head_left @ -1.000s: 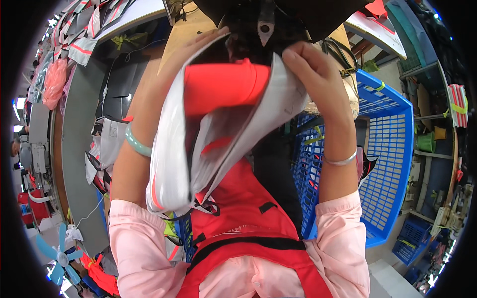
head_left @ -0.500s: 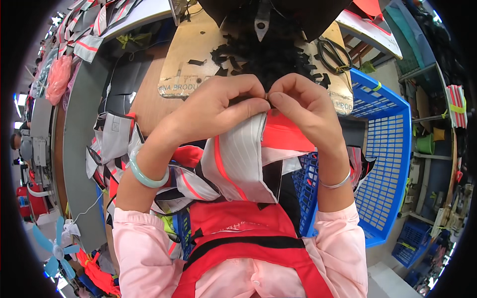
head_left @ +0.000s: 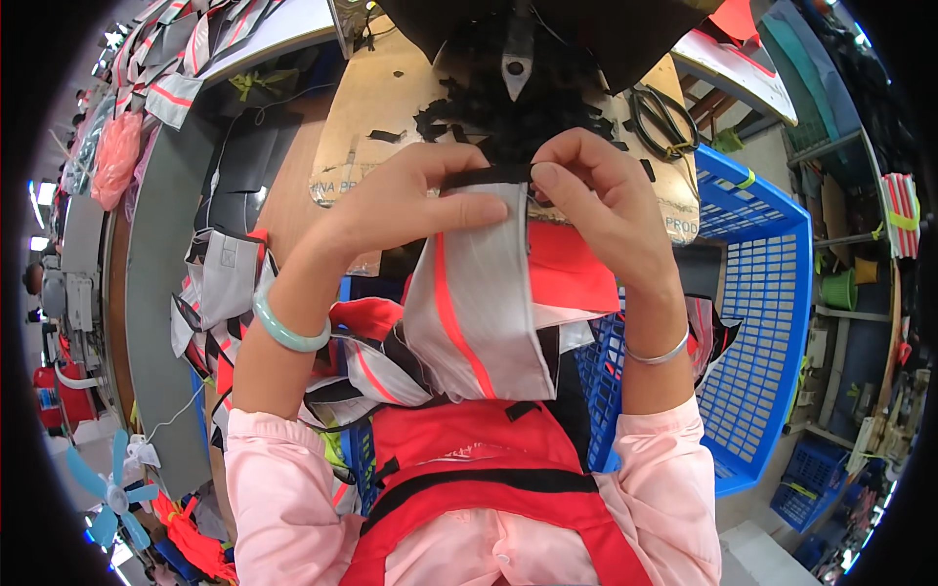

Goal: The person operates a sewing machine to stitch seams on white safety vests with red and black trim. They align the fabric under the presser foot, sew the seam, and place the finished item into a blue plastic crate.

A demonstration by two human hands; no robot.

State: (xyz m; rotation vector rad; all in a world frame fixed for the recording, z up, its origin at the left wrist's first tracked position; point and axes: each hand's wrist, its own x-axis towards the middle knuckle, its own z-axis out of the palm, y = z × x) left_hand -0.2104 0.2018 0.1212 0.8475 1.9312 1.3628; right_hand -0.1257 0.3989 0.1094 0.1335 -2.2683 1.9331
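Head view. Left hand (head_left: 405,210) and right hand (head_left: 596,195) raised side by side at centre frame, both pinched shut on the top edge of a grey fabric panel (head_left: 479,293). Black strip (head_left: 486,177) along that top edge, caught between the thumbs and forefingers of both hands. Panel hangs down toward the lap, an orange-red stripe (head_left: 457,313) running down it; red fabric piece (head_left: 567,269) just behind, right of the panel.

Green bangle (head_left: 285,330) on left wrist, silver bracelet (head_left: 657,354) on right.

Far side: wooden board (head_left: 381,117) littered with black scraps, black scissors (head_left: 662,122) at its far right corner. Blue plastic crate (head_left: 772,293) close on the right, its rim near the right forearm. Pile of cut grey-and-orange pieces (head_left: 225,283) crowding the left. Little open room either side; freest space above the board.
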